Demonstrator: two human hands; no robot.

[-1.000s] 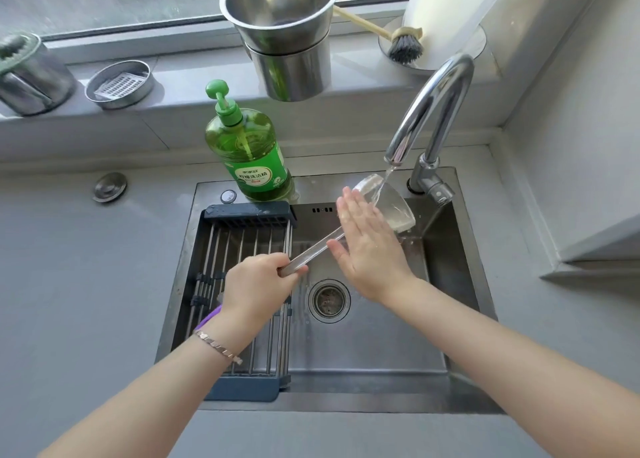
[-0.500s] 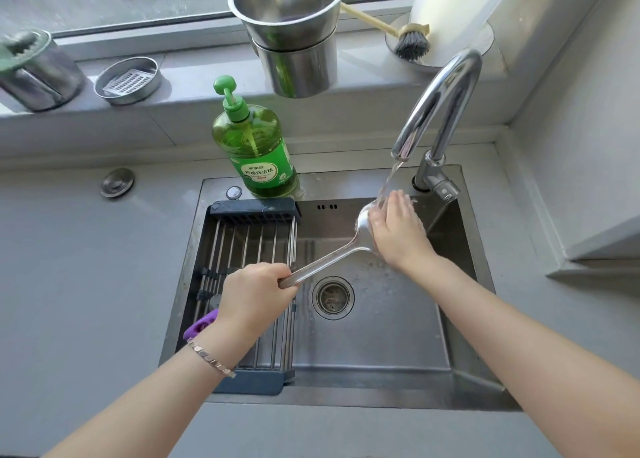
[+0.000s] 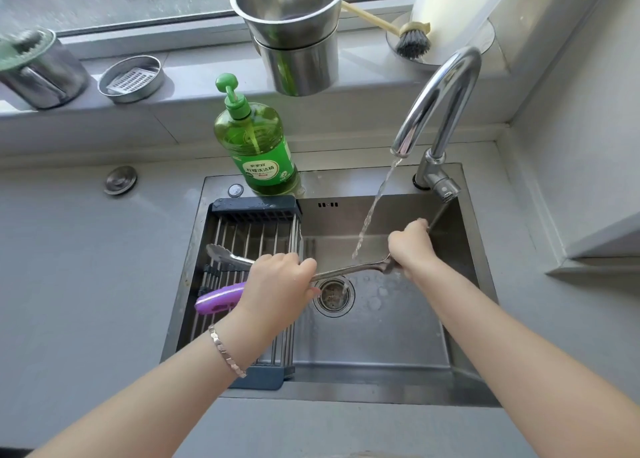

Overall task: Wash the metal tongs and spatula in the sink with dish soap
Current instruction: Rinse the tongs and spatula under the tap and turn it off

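Grey counter surrounds a steel sink point(image 3: 381, 346) below a window sill, and a faucet point(image 3: 440, 100) at one o'clock from the drain point(image 3: 334, 294) runs a thin stream. The spatula point(image 3: 349, 270) is held about level over the drain. The left hand point(image 3: 277, 281) is wrapped tight round its handle at the nine o'clock end. The right hand point(image 3: 412, 246) is curled over the blade at the three o'clock end and hides most of it. The stream lands on the shaft between the two hands. The tongs point(image 3: 228, 256) lie on the rack point(image 3: 256, 229) at nine o'clock from the drain, one end hidden by the left hand, with a purple tool point(image 3: 220, 298) near them; whether they are washed I cannot tell. The soap bottle point(image 3: 256, 145) stands on the sink's rim at twelve o'clock from the rack, untouched. This looks like the rub-and-rinse step on the spatula; a few bubbles sit by the drain, but no suds show on the metal. The next move likely calls for turning the blade under the stream, keeping a firm hold on the wet handle, then racking it and taking up the tongs.
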